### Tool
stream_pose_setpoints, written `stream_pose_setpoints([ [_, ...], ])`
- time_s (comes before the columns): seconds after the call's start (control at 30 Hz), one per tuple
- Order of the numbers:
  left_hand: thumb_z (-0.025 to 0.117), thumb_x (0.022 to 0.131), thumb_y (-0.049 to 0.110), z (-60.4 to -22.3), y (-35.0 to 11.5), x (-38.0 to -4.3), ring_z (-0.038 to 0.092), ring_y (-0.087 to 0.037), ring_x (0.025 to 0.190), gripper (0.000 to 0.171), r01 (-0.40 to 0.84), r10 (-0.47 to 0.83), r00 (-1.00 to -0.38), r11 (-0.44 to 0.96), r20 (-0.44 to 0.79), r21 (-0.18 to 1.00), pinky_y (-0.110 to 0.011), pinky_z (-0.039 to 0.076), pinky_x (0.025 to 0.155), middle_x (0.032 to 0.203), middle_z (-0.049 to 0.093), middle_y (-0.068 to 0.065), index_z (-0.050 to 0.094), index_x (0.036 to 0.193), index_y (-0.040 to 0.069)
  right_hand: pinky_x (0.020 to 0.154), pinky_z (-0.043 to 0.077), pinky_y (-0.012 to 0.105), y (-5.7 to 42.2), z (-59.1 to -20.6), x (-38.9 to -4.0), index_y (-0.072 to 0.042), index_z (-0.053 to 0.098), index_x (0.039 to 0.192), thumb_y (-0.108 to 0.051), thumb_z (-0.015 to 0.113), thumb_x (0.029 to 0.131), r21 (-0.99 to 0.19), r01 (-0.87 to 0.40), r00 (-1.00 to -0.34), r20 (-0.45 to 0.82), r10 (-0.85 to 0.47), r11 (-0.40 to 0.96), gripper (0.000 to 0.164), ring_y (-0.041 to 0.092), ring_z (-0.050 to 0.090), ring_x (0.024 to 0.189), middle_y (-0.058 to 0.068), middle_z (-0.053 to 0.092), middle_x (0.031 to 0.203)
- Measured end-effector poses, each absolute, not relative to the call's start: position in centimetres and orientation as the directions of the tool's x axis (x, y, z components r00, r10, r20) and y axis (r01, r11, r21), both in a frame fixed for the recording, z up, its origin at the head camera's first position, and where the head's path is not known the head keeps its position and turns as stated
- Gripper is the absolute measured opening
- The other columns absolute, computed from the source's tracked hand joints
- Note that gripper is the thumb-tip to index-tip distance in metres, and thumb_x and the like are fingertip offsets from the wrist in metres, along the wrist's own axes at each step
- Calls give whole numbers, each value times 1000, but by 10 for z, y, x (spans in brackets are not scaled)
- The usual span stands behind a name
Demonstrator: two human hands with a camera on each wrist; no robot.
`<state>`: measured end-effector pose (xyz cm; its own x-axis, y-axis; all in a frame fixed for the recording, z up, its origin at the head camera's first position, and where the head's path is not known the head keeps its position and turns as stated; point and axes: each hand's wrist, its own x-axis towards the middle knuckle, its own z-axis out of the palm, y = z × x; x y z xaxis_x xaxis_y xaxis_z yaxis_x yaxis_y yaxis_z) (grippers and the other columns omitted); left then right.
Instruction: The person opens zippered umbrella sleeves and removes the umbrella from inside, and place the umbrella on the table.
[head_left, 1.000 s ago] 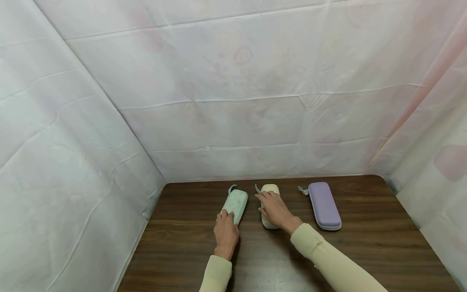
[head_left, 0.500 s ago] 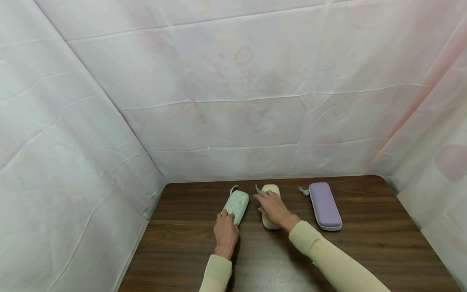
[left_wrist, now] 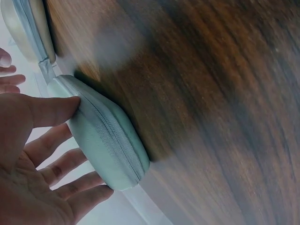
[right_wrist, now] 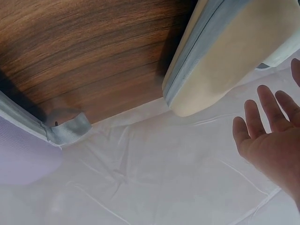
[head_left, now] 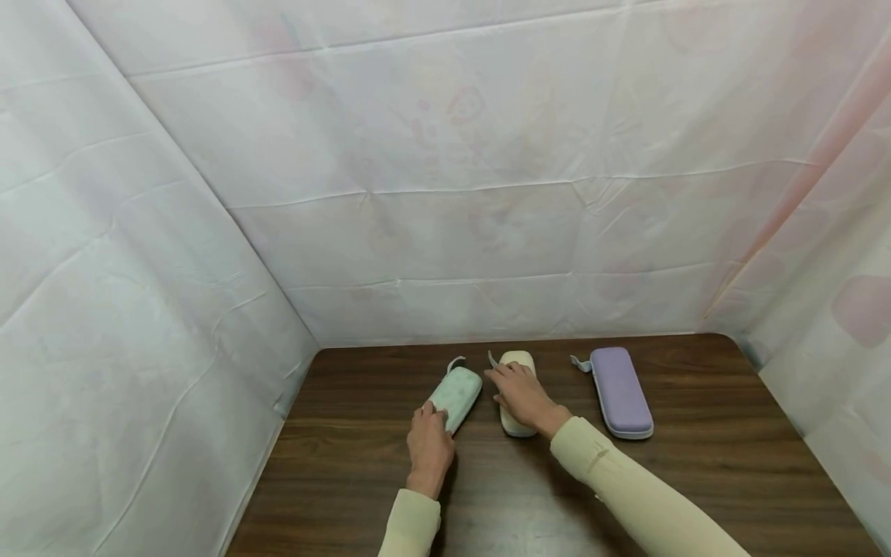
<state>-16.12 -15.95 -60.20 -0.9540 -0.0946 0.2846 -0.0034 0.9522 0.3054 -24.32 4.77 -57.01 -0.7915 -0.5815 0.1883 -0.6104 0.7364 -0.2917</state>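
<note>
Nearest the person's body, the left hand (head_left: 429,441) has just swung the green case (head_left: 456,394) a little: its far end, with the grey tab (head_left: 455,363), has come round to the right, towards the cream case (head_left: 517,424). To my eye that leaves the green case lying more aslant to its neighbours, so the turning looks like the work in hand. The thumb presses along the zip side and the fingers curl against the opposite side, a light pinch. I can't tell whether the case is lifted at all.

A bit farther along, the right arm reaches in slantwise, and its hand (head_left: 524,394) hangs over the cream case, loosely spread, gripping nothing I can make out; whether it touches, I can't say. Past it, the purple case (head_left: 622,393) lies untouched on the counter (head_left: 334,449). Pale sheeting (head_left: 452,186) rises behind everything.
</note>
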Motion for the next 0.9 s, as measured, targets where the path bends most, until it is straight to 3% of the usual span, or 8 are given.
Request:
stream_pose_setpoints([
  [0.27,92,80,7,-603,-161,-160,65,-34,110,32,-11,-104,-958,945,266,328,-54,60,74,109,65,-10,82,110,5,110,44,56,46,-570,-245,-4,63,141,-12,77,97,-287,-601,-798,162,-581,746,46,38,57,127,16,63,140],
  [0.63,93,74,2,-600,-163,-159,66,-34,98,28,10,-77,-959,953,274,302,-51,59,72,102,64,-10,82,100,5,112,43,56,44,-571,-250,-6,62,142,-12,76,99,-284,-609,-790,131,-599,741,45,38,55,130,15,62,141],
  [0.8,93,73,0,-600,-165,-159,64,-34,96,30,40,-45,-958,958,284,285,-50,58,71,99,61,-10,73,95,4,112,43,55,44,-572,-253,-6,63,141,-12,75,99,-260,-613,-787,120,-605,746,44,37,55,130,14,63,141],
  [0.9,93,74,-1,-602,-167,-158,63,-35,100,38,60,-16,-957,965,288,255,-51,58,74,103,61,-12,69,103,5,111,44,56,44,-572,-253,-6,63,140,-11,75,99,-258,-618,-783,117,-611,742,43,37,56,129,14,63,139],
])
